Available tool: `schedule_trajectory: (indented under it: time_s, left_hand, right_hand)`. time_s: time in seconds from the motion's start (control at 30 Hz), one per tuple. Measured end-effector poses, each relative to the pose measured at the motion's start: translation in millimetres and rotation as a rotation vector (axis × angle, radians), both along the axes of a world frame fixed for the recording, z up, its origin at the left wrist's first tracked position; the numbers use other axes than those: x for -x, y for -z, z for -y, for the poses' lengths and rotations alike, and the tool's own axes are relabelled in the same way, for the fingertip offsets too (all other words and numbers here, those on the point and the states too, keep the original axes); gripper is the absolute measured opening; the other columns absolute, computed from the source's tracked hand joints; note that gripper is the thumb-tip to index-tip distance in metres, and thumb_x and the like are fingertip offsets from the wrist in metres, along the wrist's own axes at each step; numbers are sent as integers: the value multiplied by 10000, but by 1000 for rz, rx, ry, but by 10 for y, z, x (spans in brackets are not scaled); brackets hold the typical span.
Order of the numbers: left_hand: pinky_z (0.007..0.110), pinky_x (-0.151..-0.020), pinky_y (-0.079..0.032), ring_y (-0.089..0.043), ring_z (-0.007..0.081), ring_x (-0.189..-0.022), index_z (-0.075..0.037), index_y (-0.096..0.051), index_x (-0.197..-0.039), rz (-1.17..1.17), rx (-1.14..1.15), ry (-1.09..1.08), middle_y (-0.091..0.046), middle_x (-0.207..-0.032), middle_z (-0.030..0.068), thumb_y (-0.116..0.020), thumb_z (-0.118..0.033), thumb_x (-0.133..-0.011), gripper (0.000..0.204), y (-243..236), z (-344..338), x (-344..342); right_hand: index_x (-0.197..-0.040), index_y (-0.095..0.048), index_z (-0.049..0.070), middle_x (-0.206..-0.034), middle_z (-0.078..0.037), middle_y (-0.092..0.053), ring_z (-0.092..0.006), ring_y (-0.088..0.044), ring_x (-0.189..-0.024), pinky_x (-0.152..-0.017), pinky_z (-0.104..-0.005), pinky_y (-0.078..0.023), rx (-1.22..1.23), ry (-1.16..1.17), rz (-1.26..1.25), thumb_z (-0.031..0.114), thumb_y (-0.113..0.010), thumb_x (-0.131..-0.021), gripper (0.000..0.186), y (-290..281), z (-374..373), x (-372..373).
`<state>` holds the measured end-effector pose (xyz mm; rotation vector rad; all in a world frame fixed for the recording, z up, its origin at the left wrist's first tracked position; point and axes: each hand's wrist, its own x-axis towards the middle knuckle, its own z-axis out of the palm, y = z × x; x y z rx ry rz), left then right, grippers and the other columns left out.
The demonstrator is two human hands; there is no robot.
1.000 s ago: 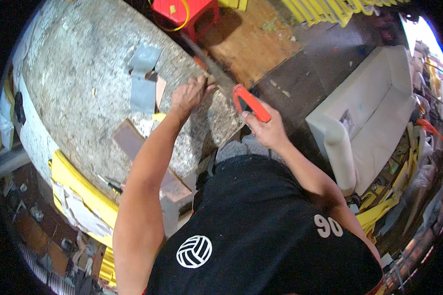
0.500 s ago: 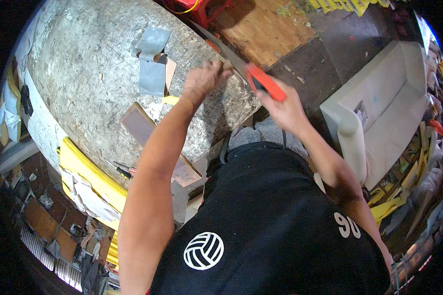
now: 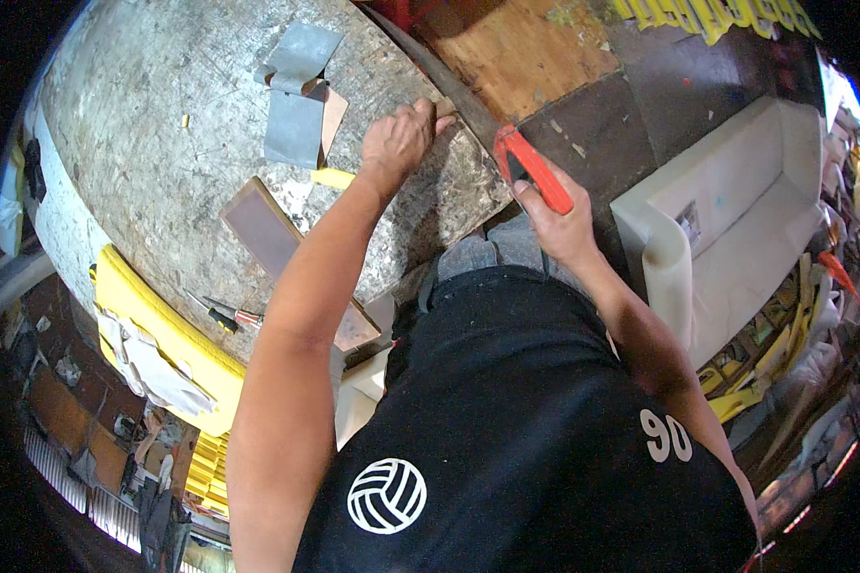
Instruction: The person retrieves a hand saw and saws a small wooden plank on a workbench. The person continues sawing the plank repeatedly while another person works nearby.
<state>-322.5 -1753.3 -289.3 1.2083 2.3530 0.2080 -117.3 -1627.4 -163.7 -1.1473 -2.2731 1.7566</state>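
Note:
My right hand (image 3: pixel 562 224) is wrapped round the red handle of a handsaw (image 3: pixel 535 172), just off the right edge of the worktable (image 3: pixel 210 86). The saw's blade runs up and away from the handle, close along the table edge. At that same edge my left hand (image 3: pixel 399 143) is closed, fingers curled, pressing down on a small brown piece of wood (image 3: pixel 443 108). Most of this piece is hidden by the fingers. Whether the blade touches it I cannot tell.
Grey sheet pieces (image 3: pixel 296 124), a yellow scrap (image 3: pixel 333 179), a framed board (image 3: pixel 261 224) and screwdrivers (image 3: pixel 225 315) lie on the table. A yellow padded piece (image 3: pixel 162 334) is along its left side. A pale sofa frame (image 3: pixel 726 229) stands to the right on the floor.
The saw in my right hand has moved down and toward me, to the right. My left hand keeps its place at the table edge. The view has shifted slightly.

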Motion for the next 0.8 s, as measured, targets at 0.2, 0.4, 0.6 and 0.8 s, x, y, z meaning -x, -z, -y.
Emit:
schedule_trajectory:
  time_s: [0.2,0.4,0.6,0.8]
  left_hand:
    - [528,-651,-570,-689,457,-801,-41,-488,-1103,36,12,-7,-665,-933,289,-403,-603,-997,577,30,-24,17]
    - [472,-660,-585,-711,416,-809,-30,-546,-1049,7,-5,28,-689,-901,247,-448,-602,-981,584,74,-54,37]
    - [476,-658,-584,-707,422,-799,-21,-541,-1040,3,21,-7,-686,-893,248,-436,-598,-988,589,-10,-23,26]
    - [479,-654,-585,-708,419,-803,-25,-540,-1045,-23,7,-2,-686,-902,248,-431,-612,-985,601,-53,-67,-6]
  right_hand:
    - [-1378,-555,23,-1353,-139,-624,-206,-579,-1269,-1082,-323,-410,51,-110,362,87,-610,-940,446,-1197,-14,-228]
    - [-1322,-598,24,-1202,-176,-689,-195,-650,-1132,-963,-324,-484,5,-137,344,147,-645,-934,410,-571,-225,190]
    - [-1337,-594,18,-1252,-101,-671,-175,-611,-1168,-1038,-347,-442,58,-150,236,178,-658,-938,434,-1057,-172,-194]
    - [-1308,-608,13,-1143,-75,-703,-119,-620,-1028,-917,-286,-476,32,-115,231,185,-668,-939,412,-457,-202,224]
